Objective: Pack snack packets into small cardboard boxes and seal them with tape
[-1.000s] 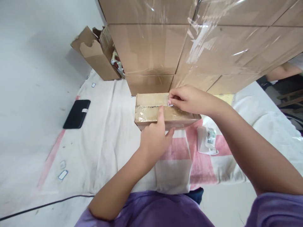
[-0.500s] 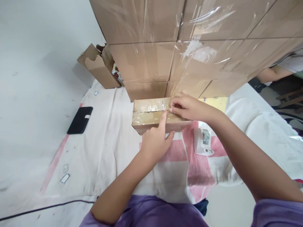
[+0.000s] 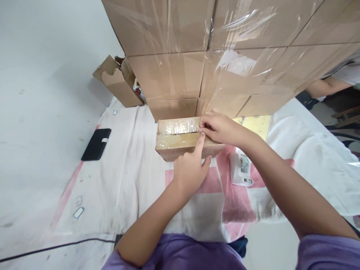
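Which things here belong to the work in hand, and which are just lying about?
In the work:
small taped box, with the left hand and right hand at its top seam

Apparently lying about:
white object, untouched, possibly relevant
black flat case
open carton
black cable

Our cloth-draped worktop
On it we see a taped box, wrapped cartons, an open carton, a black case, yellow sheet and white dispenser.
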The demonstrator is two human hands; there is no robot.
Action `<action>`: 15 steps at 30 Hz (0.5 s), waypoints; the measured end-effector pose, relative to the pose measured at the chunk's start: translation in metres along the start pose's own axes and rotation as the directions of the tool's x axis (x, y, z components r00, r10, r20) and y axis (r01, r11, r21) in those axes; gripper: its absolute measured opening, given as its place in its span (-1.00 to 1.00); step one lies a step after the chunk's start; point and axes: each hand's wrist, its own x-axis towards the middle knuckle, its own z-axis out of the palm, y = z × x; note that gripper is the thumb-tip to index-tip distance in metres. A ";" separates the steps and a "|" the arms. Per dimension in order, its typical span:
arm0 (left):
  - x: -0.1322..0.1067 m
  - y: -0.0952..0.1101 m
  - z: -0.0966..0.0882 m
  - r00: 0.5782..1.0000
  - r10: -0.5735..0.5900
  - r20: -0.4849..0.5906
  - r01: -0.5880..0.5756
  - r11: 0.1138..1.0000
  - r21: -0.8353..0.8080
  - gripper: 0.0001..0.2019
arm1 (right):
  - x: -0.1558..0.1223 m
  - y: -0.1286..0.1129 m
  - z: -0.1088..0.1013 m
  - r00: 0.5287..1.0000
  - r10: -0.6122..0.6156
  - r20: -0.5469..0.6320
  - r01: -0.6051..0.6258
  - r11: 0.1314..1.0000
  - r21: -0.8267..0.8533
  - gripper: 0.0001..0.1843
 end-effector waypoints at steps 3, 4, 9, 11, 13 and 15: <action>-0.001 0.004 -0.001 0.999 -0.050 0.001 0.050 0.999 -0.013 -0.33 | -0.001 -0.007 0.001 0.997 0.080 0.002 -0.079 0.990 -0.118 -0.79; -0.002 0.006 0.000 0.998 -0.066 0.002 0.066 0.998 -0.021 -0.34 | -0.001 -0.010 0.002 0.994 0.112 -0.011 -0.112 0.981 -0.158 -0.80; -0.004 0.011 0.005 0.995 -0.094 -0.025 0.092 0.995 -0.049 -0.37 | 0.001 -0.016 0.011 0.931 0.261 -0.254 -0.332 0.895 -0.299 -0.70; -0.004 0.013 0.007 0.994 -0.106 -0.034 0.104 0.993 -0.064 -0.37 | 0.001 -0.013 0.007 0.882 0.298 -0.366 -0.423 0.842 -0.334 -0.67; -0.006 0.014 0.008 0.994 -0.105 -0.042 0.100 0.988 -0.119 -0.38 | -0.002 -0.001 -0.003 0.816 0.348 -0.462 -0.523 0.785 -0.332 -0.67; -0.009 0.011 0.010 0.995 -0.083 -0.061 0.068 0.975 -0.213 -0.40 | -0.013 0.022 -0.017 0.749 0.432 -0.502 -0.614 0.738 -0.280 -0.72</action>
